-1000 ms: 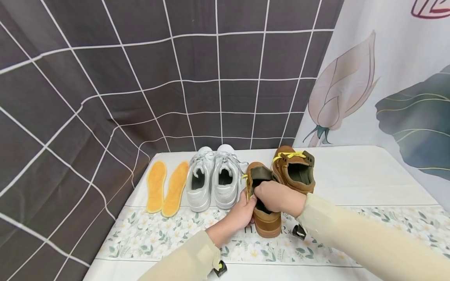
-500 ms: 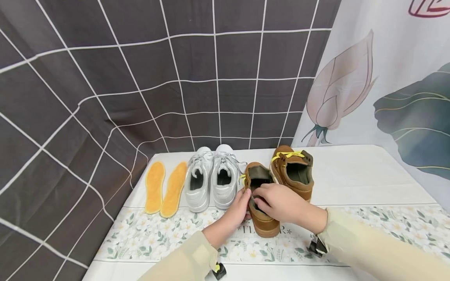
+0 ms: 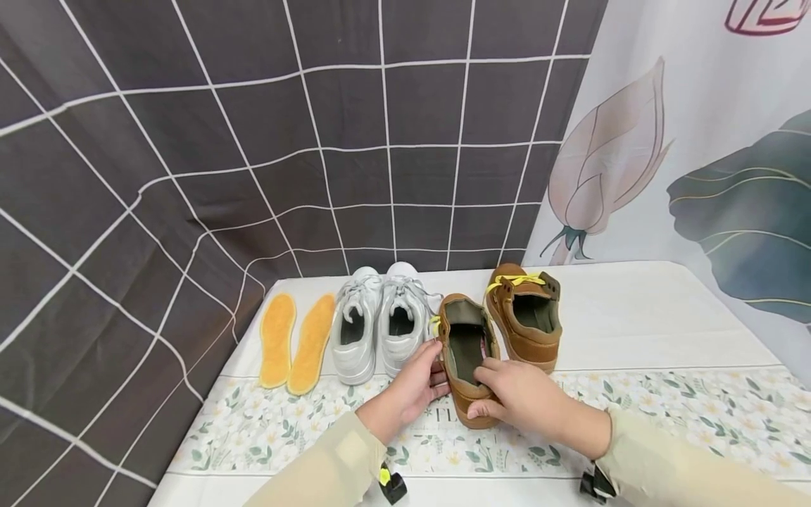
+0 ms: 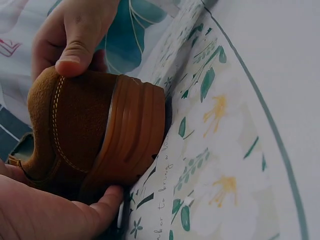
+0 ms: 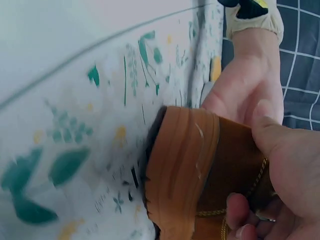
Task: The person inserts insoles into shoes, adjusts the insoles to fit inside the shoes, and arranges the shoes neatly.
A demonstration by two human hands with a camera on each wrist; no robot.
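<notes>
In the head view, a brown suede shoe (image 3: 472,415) stands toe away from me, its dark insole (image 3: 466,350) visible through the opening. My left hand (image 3: 410,386) holds its left side, thumb by the collar and fingertips low near the sole. With the thumb at the back and fingers on the right side, my right hand (image 3: 522,394) grips the heel. The left wrist view shows the shoe heel (image 4: 75,120) between both hands. In the right wrist view, my right hand (image 5: 295,170) covers part of the heel; the sole (image 5: 182,165) faces the patterned cloth.
A second brown shoe (image 3: 535,345) with yellow laces stands just behind to the right. Left of the held shoe are two white sneakers (image 3: 399,345), then two orange insoles (image 3: 310,345). A dark gridded cloth (image 3: 355,176) hangs behind the white, flower-patterned tablecloth (image 3: 266,429).
My right hand has come out of the shoe opening and moved back to the heel, uncovering the inside. My left hand stays at the left side, its fingers now looser and slightly lower.
</notes>
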